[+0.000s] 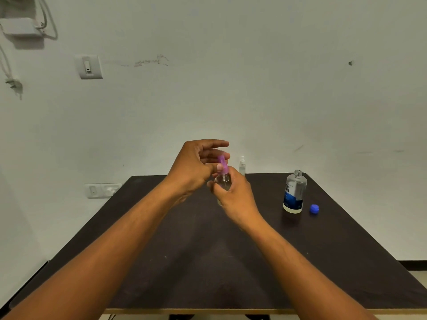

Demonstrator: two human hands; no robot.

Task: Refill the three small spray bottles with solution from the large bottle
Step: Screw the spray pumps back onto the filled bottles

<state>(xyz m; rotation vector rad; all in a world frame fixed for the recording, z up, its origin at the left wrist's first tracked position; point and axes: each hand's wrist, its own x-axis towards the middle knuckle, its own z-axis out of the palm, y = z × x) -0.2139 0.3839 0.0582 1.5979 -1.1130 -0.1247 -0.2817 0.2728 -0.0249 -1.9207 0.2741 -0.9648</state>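
Dark table (208, 262) against scuffed pale wall (231, 88) with switch plate (89, 66).

Dark rectangular table (208, 262) against pale wall. Small clear spray bottle with purple nozzle (223, 179) held above table centre, between both hands: right hand (235, 195) round its body from near side, left hand (196, 167) at nozzle, left of it. Small clear spray bottle with white top (242, 166) at far edge, just right of hands. Large clear uncapped bottle (294, 192) well right; blue cap (314, 209) on table just right of it. Wall switch plate (89, 66) far left, above table level.
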